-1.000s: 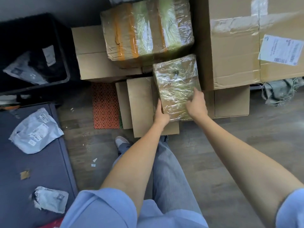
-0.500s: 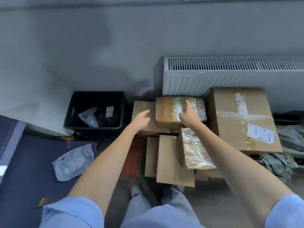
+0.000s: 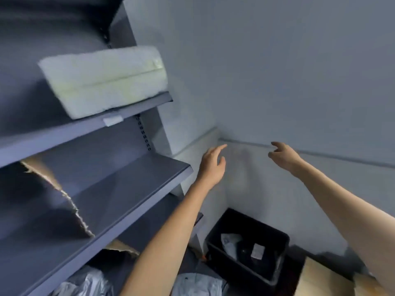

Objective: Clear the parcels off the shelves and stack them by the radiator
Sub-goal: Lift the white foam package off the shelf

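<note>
Both hands have left the stacked boxes and turned to the shelves.
Left hand and right hand are empty, fingers loose; next, grab the white parcel near the shelf edge.

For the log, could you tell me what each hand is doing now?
Left hand: open, holding nothing.
Right hand: open, holding nothing.
</note>
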